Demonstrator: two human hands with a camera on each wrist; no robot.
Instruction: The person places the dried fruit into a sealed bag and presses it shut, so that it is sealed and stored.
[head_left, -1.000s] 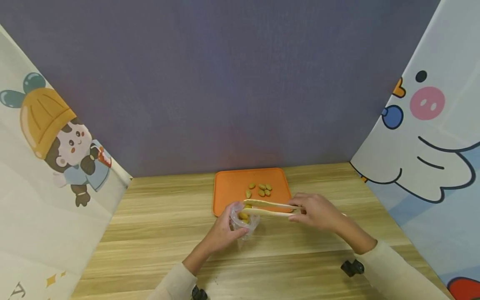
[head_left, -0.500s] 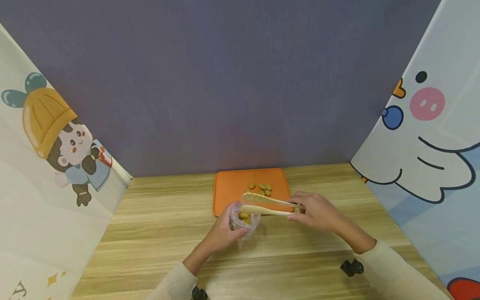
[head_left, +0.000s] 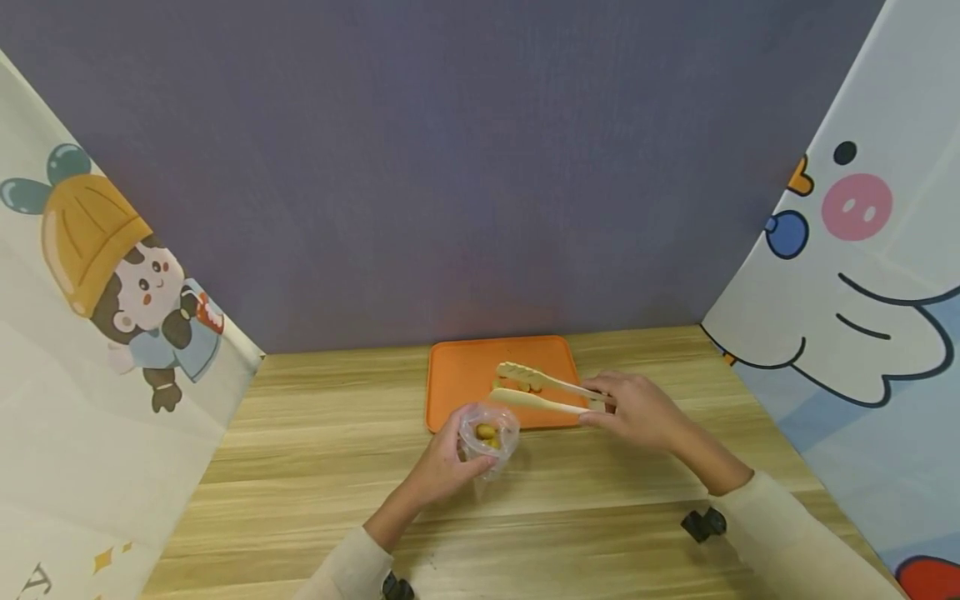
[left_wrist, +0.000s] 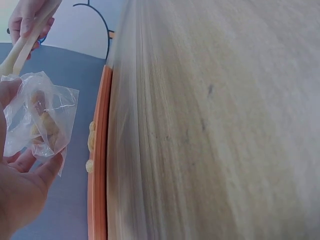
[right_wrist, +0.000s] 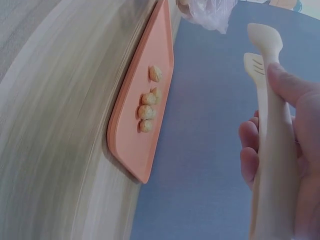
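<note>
The left hand [head_left: 448,462], thumb and fingers curled, grips a clear plastic bag [head_left: 512,435] at its right; yellow-brown oval morsels [head_left: 486,431] lie inside. The right hand [head_left: 637,414] is closed round pale serving tongs [head_left: 551,406], which reach leftward from it, tips apart. Beyond both hands, an orange tray [head_left: 457,367] bears more tan morsels [right_wrist: 146,112].

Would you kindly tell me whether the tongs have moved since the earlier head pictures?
Yes, the tongs have moved up the head picture, toward the far edge of the tray and away from the bag.
</note>
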